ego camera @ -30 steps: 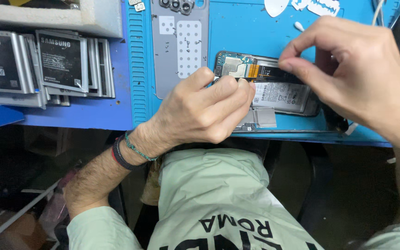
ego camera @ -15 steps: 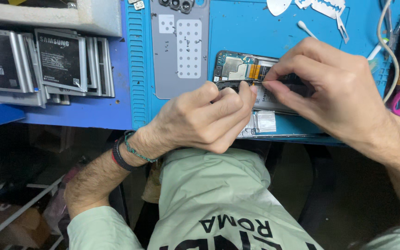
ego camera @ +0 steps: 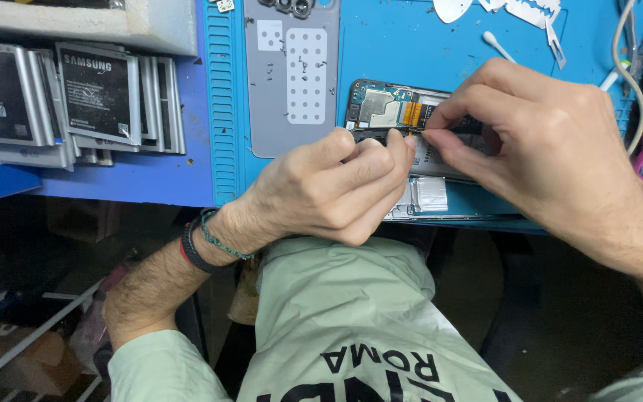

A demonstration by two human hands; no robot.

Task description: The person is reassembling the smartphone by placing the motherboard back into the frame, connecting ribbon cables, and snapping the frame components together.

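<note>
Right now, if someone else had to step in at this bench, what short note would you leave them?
Left hand: fingertips pinch a small black part at the opened phone.
Right hand: fingertips press a thin strip over the phone's middle.
Phone lies open on the blue mat; its grey back cover lies beside it.
Done: cover off, insides exposed.
Left: the black part is not yet free of both hands.
Spare batteries stand in a row far left.

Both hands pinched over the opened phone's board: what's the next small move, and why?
Probably ease the small dark strip down level onto the opened phone, just below its board. The left hand pinches one end and the right hand the other, fingertips nearly meeting over it, so it looks held rather than seated. Whether it is aligned underneath is hidden by the fingers.
</note>
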